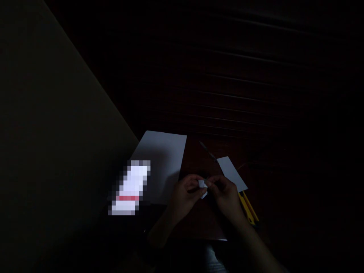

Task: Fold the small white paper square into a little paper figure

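Both my hands meet over the dark table, pinching a small folded piece of white paper (pixel 201 184) between them. My left hand (pixel 184 195) is closed on its left side, thumb and fingertips together. From the right, my right hand (pixel 226 191) grips the same piece with thumb and forefinger. Part of the paper is hidden by the fingers, and the dim light blurs its folds. Beyond my left hand lies a large white sheet of paper (pixel 162 151). A smaller white sheet (pixel 231 172) rests behind my right hand.
A bright, pixelated phone-like screen (pixel 131 187) overlaps the large sheet's left side. A pen (pixel 208 151) touches or nearly touches the smaller sheet. Partly behind my right wrist is a yellow tool (pixel 248 208), perhaps a utility knife. The table's front edge (pixel 199 239) runs below my hands.
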The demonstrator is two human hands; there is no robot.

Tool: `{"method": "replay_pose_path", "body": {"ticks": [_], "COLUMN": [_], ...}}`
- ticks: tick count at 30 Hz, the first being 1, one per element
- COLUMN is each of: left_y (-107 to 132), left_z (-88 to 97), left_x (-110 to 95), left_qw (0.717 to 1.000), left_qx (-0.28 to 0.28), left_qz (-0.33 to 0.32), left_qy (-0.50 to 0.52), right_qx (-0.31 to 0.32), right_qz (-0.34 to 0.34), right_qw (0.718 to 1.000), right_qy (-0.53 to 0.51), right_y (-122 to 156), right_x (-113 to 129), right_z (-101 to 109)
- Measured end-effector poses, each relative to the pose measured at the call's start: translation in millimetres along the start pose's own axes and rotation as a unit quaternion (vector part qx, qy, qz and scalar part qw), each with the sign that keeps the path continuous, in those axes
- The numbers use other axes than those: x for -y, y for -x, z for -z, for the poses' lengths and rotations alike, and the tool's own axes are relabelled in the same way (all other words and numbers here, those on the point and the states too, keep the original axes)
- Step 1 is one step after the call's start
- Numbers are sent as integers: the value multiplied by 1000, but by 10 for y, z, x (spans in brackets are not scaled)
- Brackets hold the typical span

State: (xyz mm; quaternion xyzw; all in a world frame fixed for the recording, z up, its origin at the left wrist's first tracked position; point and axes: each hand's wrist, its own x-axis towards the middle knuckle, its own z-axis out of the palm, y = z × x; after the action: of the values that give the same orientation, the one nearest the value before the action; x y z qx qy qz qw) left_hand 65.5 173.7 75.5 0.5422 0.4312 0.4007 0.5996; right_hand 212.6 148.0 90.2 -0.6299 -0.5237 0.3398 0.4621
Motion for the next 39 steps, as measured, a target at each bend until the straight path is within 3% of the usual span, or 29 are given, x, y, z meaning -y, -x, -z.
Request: {"method": "replay_pose_path", "body": {"ticks": [10,18,26,39], "left_y": [15,26,29,17], "left_z": [3,-5,14,16], "left_x": [-7,-56,-57,-73], "left_qw": [1000,1000,994,998], "left_qx": [9,-19,-10,-16], "left_qz": [12,-1,63,47], "left_qy": [8,4,88,34], "right_qx": [-24,-22,-18,-23], "right_qz": [-9,-33,0,12], "right_qw": [999,996,995,997], "right_qy": [-20,-85,-93,-78], "right_y": [30,22,51,54], "right_x": [-25,-17,15,29], "right_z": [-42,-42,-36,-16]}}
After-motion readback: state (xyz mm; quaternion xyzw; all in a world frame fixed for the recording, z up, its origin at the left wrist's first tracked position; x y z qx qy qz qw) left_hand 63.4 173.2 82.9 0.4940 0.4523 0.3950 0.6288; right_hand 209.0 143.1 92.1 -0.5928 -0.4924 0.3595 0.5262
